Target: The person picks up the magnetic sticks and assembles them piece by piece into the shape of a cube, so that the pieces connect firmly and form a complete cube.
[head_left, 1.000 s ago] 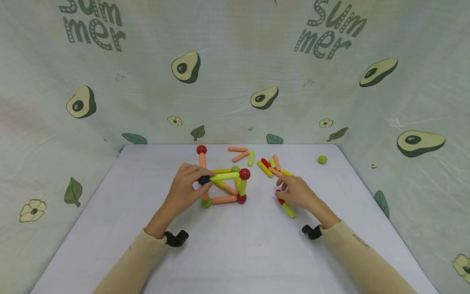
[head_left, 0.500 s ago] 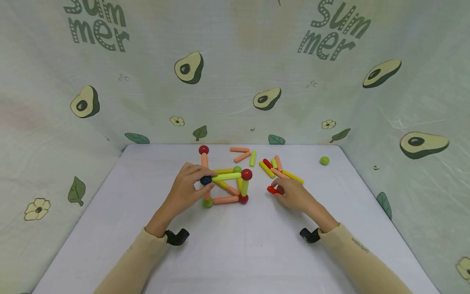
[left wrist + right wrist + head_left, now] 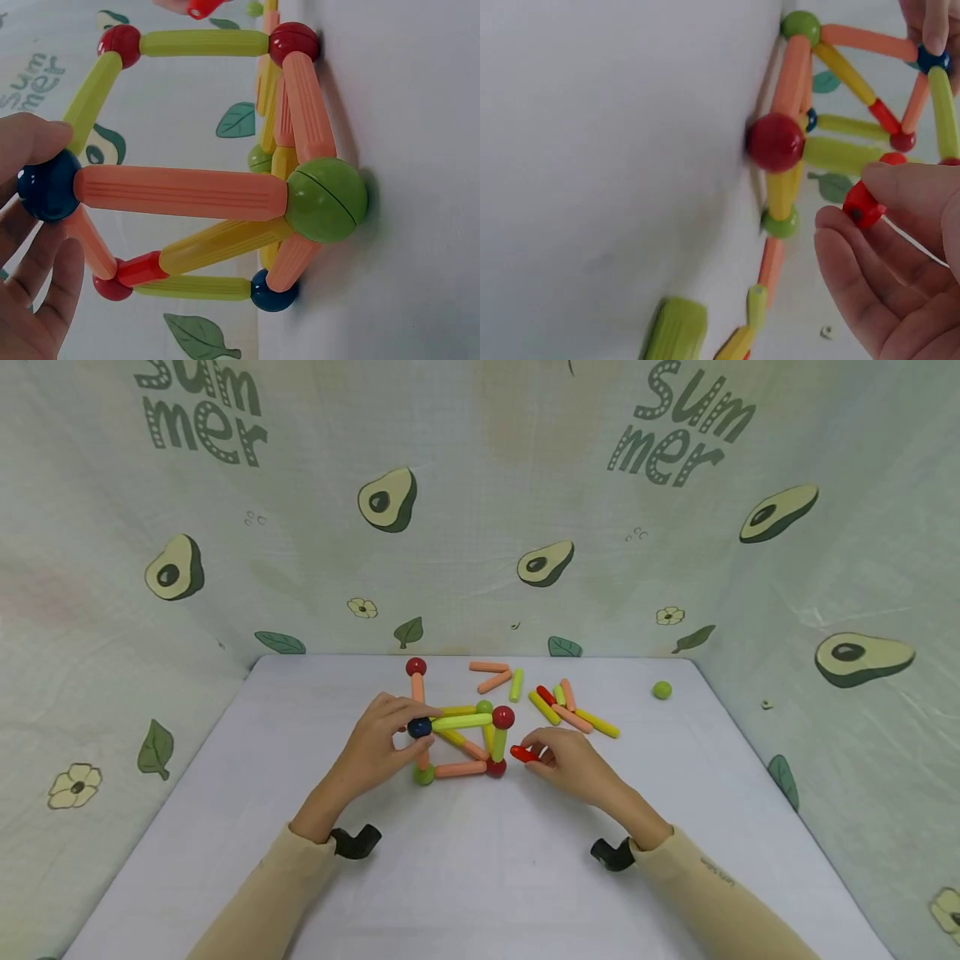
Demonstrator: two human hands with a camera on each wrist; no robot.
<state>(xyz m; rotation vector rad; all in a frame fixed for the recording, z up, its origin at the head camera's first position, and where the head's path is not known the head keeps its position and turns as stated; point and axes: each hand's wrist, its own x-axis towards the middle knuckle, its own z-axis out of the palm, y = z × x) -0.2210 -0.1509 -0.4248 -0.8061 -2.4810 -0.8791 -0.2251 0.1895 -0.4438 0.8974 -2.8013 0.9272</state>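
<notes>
Red on the move: brought short stick (image 3: 523,754) over from beside loose sticks (image 3: 597,723) on worktop (image 3: 480,885) to near ball-and-stick frame (image 3: 461,769), not touching; pinching it in fingers of R hand (image 3: 567,765). Still gripping dark-blue ball (image 3: 420,727), frame's top corner, w/ fingers of L hand (image 3: 377,737). Prob. steadying frame w/ extra pc. in easy reach, unattached so far.

Wears long beige left sleeve (image 3: 273,893) and same-coloured right sleeve (image 3: 716,906), both straight-edged at the end. Shows small dark marking (image 3: 717,871) lengthwise on right sleeve, too tiny to read. Carries left black fitting (image 3: 356,842) at sleeve end, inward side, short, rounded, bent like an elbow pipe. Carries right black fitting (image 3: 613,855) likewise, same shape, also inward. Leaves left hand (image 3: 375,737) and right hand (image 3: 566,764) bare past the fabric
</notes>
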